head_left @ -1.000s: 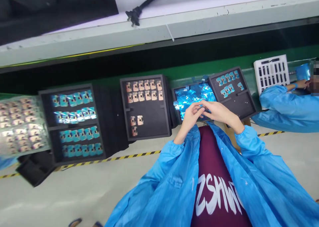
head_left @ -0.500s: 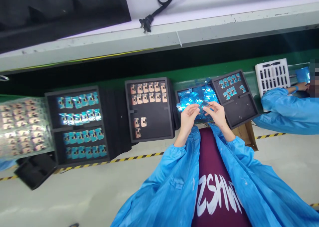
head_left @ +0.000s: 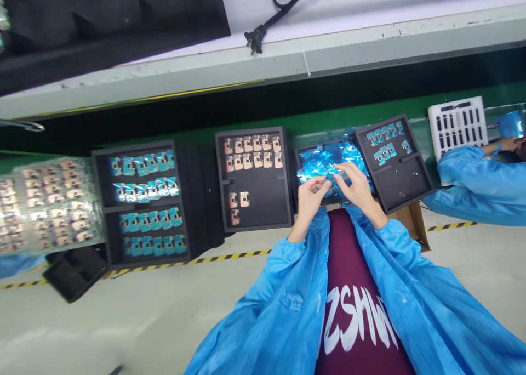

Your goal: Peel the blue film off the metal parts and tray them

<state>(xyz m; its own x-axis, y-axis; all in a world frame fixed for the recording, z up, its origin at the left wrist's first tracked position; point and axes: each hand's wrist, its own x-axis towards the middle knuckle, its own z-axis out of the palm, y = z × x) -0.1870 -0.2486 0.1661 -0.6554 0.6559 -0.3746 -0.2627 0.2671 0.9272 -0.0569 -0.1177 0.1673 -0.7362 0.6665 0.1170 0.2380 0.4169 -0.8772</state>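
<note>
My left hand (head_left: 310,199) pinches a small blue-coated circuit board (head_left: 329,177) between thumb and fingertips. Close to the board's right side is my right hand (head_left: 358,188), thumb and index finger apart, with the thumb tip by the board's edge. Whether it touches the board is too small to tell. Below both hands lies a heap of shiny blue film pieces (head_left: 324,158) in a dark tray. To the right, a tilted black tray (head_left: 400,183) holds several blue boards (head_left: 386,153). On the left, another black tray (head_left: 263,210) carries rows of copper-coloured boards (head_left: 252,160).
Farther left stands a black tray (head_left: 143,204) with rows of blue boards, beside clear plastic trays (head_left: 57,205) of copper-coloured boards. A white slotted rack (head_left: 458,125) and a co-worker's blue sleeve (head_left: 480,172) are at right. A shelf edge (head_left: 349,46) with a power plug (head_left: 255,38) runs across the top.
The view has shifted, so the trays appear farther right. My right hand's fingers have spread, while the board stays in my left fingertips.
</note>
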